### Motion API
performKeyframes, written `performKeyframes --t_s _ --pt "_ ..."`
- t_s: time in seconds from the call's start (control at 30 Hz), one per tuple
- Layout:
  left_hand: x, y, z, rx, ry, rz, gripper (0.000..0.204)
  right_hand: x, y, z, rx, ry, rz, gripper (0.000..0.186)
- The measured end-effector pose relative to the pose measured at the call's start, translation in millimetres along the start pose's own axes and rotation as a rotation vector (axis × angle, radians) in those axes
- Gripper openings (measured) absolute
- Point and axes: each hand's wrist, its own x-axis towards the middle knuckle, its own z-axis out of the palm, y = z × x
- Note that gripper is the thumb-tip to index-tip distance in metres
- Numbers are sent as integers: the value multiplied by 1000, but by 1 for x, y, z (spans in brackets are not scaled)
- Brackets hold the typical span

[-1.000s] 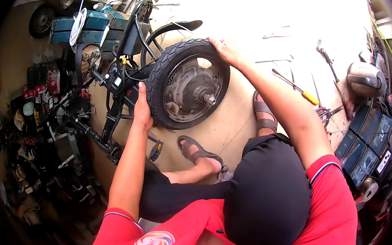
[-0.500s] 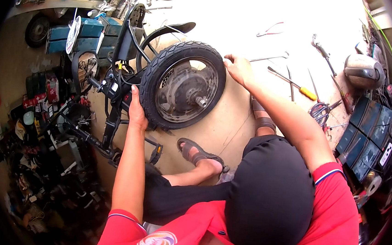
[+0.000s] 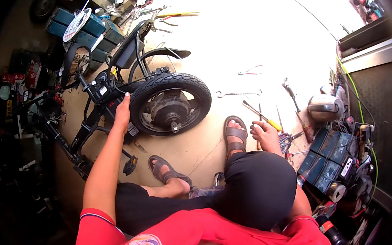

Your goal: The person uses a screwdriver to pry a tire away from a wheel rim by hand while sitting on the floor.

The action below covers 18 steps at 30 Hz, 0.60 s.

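Observation:
A bike wheel with a black knobby tyre and a hub motor [image 3: 169, 109] leans beside the black frame of a small electric bike [image 3: 90, 123]. My left hand [image 3: 122, 115] is closed against the tyre's left side, thumb up; its other fingers are mostly hidden. Away from the wheel, my right hand [image 3: 266, 136] hangs by my right knee. Its fingers are loosely bent and apart, with nothing seen in them. Just beyond it lies a screwdriver with a yellow handle [image 3: 274, 124].
An open-ended wrench [image 3: 239, 94] and pliers [image 3: 250, 71] lie on the floor ahead. Blue battery blocks [image 3: 325, 153] and a rounded grey case [image 3: 326, 108] stand at the right. More blue batteries [image 3: 91, 24] sit behind the bike. A pedal [image 3: 130, 164] sticks out near my left foot.
My right hand has let go of the tyre's right side and drawn back to my knee. My left hand stays at the wheel. The whole view has shifted, showing more on the right.

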Motion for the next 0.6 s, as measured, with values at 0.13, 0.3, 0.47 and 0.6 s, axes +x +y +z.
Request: performKeyframes --t_s 0.13,0.3,0.47,0.6 --pt "31 -13 -11 69 -34 59 79 -108 -103 -21 135 63 -55 35" --pt "46 31 -3 220 -86 248 59 -201 -194 9 -307 219 -523 29" --pt "67 93 -40 193 12 497 13 -190 -232 56 -1225 226 -1009 23" --pt "72 159 -53 269 35 555 12 -169 -260 60 -1273 88 -876 18"
